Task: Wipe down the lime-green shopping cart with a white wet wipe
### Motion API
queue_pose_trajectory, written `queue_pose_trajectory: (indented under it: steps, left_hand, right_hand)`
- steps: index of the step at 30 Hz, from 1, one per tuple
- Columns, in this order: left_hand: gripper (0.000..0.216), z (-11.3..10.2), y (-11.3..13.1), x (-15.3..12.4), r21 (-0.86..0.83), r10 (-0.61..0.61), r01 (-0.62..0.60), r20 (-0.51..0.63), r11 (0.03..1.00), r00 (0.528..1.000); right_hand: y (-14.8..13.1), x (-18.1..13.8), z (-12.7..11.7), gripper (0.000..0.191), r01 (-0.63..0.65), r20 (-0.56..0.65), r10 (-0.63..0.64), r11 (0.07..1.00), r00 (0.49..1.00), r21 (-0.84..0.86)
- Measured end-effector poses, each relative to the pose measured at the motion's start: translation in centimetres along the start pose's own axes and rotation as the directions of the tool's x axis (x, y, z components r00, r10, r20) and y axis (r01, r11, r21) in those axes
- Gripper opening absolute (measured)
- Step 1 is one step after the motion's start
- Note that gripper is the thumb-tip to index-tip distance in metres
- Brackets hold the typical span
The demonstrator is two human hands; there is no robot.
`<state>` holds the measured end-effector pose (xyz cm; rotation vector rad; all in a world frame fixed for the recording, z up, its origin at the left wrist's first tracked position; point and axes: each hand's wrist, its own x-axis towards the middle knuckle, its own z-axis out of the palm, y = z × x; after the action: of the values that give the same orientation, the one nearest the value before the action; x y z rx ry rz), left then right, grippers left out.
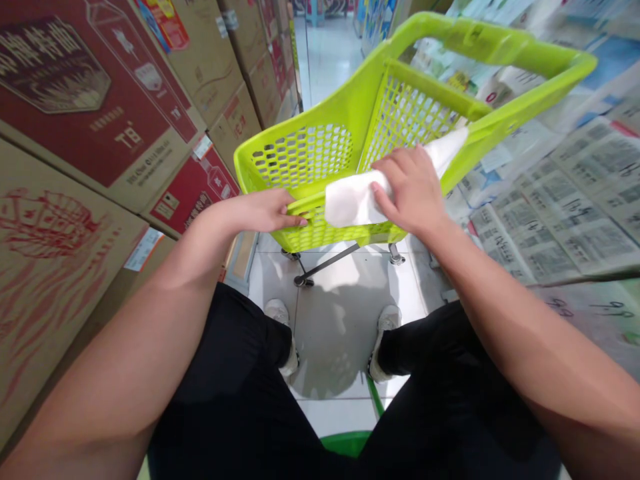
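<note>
head cam: l hand (pixel 267 208) grips near rim (pixel 314 200) of lime-green cart (pixel 361 110); r hand (pixel 413 183), fingers curled, holds white cloth (pixel 349 200) vs same rim, toward r corner.

trousers (pixel 235 393): black, long | shoes (pixel 389 320): 2, off-white, rounded-toed | forearms (pixel 145 327): 2, bare

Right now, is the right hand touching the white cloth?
Touching. The head view shows the right hand lying directly on the white cloth, with no gap between them.
</note>
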<state>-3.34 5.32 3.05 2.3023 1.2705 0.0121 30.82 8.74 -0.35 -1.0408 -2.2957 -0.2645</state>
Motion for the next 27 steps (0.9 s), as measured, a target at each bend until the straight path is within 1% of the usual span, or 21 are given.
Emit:
queue_pose_trajectory:
  steps: [2,4,5,6,7,8,10,11,12,13,14,15,16,18,20,22,24,26,27]
  left_hand:
    - [0.041,0.0,-0.1,0.0,-0.019,0.030,-0.030,-0.008,0.999,1.000]
    - [0.040,0.2,-0.1,0.1,-0.002,0.033,-0.033,-0.017,0.999,0.999]
    - [0.039,0.3,-0.1,0.1,0.016,0.023,-0.022,-0.021,1.000,1.000]
    - [0.039,0.4,-0.1,0.2,0.037,0.008,-0.007,-0.027,0.999,1.000]
    - [0.039,0.5,0.0,0.2,0.056,-0.005,0.007,-0.034,0.998,0.999]
    - [0.039,0.6,0.1,0.3,0.071,-0.012,0.015,-0.043,0.997,0.999]
    - [0.037,0.6,0.2,0.3,0.077,-0.004,0.008,-0.058,0.997,0.998]
    - [0.037,0.6,0.2,0.3,0.070,0.011,-0.006,-0.065,0.998,0.998]
    - [0.037,0.6,0.1,0.3,0.056,0.028,-0.024,-0.071,0.998,0.997]
    - [0.037,0.5,0.1,0.3,0.041,0.044,-0.041,-0.077,0.998,0.996]
    - [0.038,0.5,0.0,0.3,0.026,0.055,-0.054,-0.077,0.998,0.995]
    - [0.039,0.4,0.0,0.2,0.014,0.060,-0.059,-0.069,0.998,0.996]
    - [0.039,0.4,0.0,0.2,0.009,0.056,-0.056,-0.055,0.998,0.997]
    - [0.038,0.5,0.1,0.3,0.014,0.038,-0.038,-0.023,0.999,0.999]
    - [0.036,0.7,0.3,0.4,0.037,0.013,-0.012,-0.012,0.999,1.000]
    - [0.035,0.9,0.7,0.6,0.071,-0.012,0.014,-0.020,0.997,1.000]
    - [0.035,1.0,0.9,0.7,0.088,-0.022,0.024,-0.031,0.996,0.999]
    - [0.034,1.2,1.1,0.9,0.078,-0.016,0.019,-0.036,0.997,0.999]
    - [0.034,1.3,1.2,1.0,0.068,-0.014,0.017,-0.039,0.998,0.999]
  right_hand:
    - [4.3,0.5,-1.1,0.074,-0.078,-0.077,0.073,0.995,0.994,-0.065]
    - [9.2,0.8,-1.9,0.090,-0.152,-0.217,0.120,0.978,0.969,-0.140]
    - [11.1,0.9,-2.2,0.096,-0.186,-0.308,0.131,0.970,0.942,-0.157]
    - [12.2,0.9,-2.4,0.097,-0.194,-0.344,0.130,0.968,0.930,-0.159]
    - [12.5,0.9,-2.3,0.095,-0.202,-0.368,0.131,0.966,0.921,-0.159]
    - [12.0,0.8,-2.2,0.092,-0.199,-0.370,0.130,0.968,0.920,-0.155]
    - [9.0,0.5,-1.6,0.086,-0.161,-0.298,0.114,0.977,0.948,-0.139]
    - [7.1,0.3,-1.2,0.085,-0.120,-0.223,0.091,0.986,0.971,-0.119]
    - [5.3,0.2,-1.0,0.080,-0.061,-0.103,0.052,0.995,0.993,-0.081]
    - [3.9,0.1,-0.9,0.075,-0.026,-0.028,0.024,0.998,0.999,-0.059]
    - [3.2,0.1,-0.9,0.070,-0.002,0.038,0.004,0.999,0.999,-0.049]
    - [3.1,0.2,-1.2,0.066,-0.001,0.072,0.005,0.998,0.997,-0.064]
    - [3.7,0.4,-1.7,0.064,-0.025,0.068,0.032,0.994,0.997,-0.109]
    - [6.2,0.7,-3.1,0.060,-0.127,0.002,0.132,0.961,0.991,-0.245]
    - [8.9,1.0,-4.4,0.054,-0.247,-0.078,0.235,0.899,0.969,-0.361]
    - [10.0,1.1,-5.0,0.049,-0.336,-0.122,0.314,0.847,0.942,-0.413]
    - [9.0,1.0,-4.7,0.048,-0.363,-0.114,0.349,0.836,0.930,-0.410]
    - [6.2,0.8,-3.7,0.052,-0.285,-0.018,0.299,0.888,0.954,-0.361]
    - [4.5,0.6,-3.1,0.056,-0.208,0.056,0.236,0.927,0.970,-0.313]
